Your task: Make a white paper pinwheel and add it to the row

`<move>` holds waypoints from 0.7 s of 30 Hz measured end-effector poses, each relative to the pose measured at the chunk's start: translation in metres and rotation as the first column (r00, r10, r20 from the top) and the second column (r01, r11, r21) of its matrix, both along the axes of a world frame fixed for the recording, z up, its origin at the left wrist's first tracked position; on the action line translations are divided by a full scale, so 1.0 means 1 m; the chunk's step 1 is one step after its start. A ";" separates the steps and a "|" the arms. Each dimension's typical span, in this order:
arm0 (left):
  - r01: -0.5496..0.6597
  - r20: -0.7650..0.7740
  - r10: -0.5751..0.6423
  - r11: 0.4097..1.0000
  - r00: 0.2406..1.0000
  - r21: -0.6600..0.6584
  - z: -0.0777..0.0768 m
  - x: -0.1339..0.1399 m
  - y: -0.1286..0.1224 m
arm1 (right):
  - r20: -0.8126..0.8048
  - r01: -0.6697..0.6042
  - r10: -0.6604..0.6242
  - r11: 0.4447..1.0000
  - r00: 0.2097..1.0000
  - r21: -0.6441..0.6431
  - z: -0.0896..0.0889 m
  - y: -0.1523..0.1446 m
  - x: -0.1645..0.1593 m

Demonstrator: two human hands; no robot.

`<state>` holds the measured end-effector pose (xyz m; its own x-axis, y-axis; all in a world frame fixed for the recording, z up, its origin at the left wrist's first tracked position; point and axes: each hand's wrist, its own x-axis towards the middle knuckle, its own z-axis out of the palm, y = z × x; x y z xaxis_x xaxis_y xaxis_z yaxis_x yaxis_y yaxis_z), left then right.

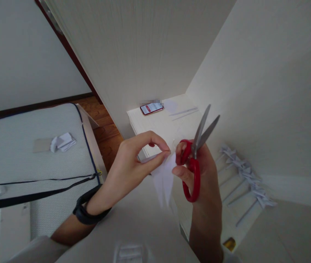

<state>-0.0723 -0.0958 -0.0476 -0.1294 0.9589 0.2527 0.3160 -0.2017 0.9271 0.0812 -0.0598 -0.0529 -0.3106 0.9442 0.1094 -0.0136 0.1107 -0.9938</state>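
Note:
My right hand (203, 164) holds a pair of scissors (195, 148) by its red handles, fingers through the loops. The blades stand apart and point upward, with nothing between them. Thumb and forefinger of my left hand (136, 159) are pinched together at the top of a white paper piece (163, 179). Narrow pointed strips of this paper hang down between my hands, close to the right thumb. A dark band (89, 208) is on my left wrist. Whether anything small is also in the pinch, I cannot make out.
Behind my hands, a phone (151, 107) with a lit screen lies on the white desk (158, 128), beside thin paper sticks (184, 111). Several folded paper flowers (244, 171) on stems lie along the right wall. Left is a mattress (29, 146) with folded paper (64, 141) and black straps.

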 end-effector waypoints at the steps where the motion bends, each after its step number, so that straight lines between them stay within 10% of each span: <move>1: 0.006 0.004 -0.006 1.000 1.000 -0.006 0.000 0.000 0.001 | 0.007 0.010 -0.010 1.000 1.000 -0.027 -0.001 -0.001 0.000; 21: 0.302 0.416 -0.188 0.925 0.890 -0.229 -0.005 -0.009 0.006 | 0.117 -0.015 0.032 0.990 0.993 -0.141 -0.007 0.001 -0.003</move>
<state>-0.0817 -0.0893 -0.0528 0.0883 0.9948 -0.0507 -0.0964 0.0592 0.9936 0.0783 -0.0583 -0.0602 -0.3356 0.9400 -0.0621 0.1043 -0.0285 -0.9941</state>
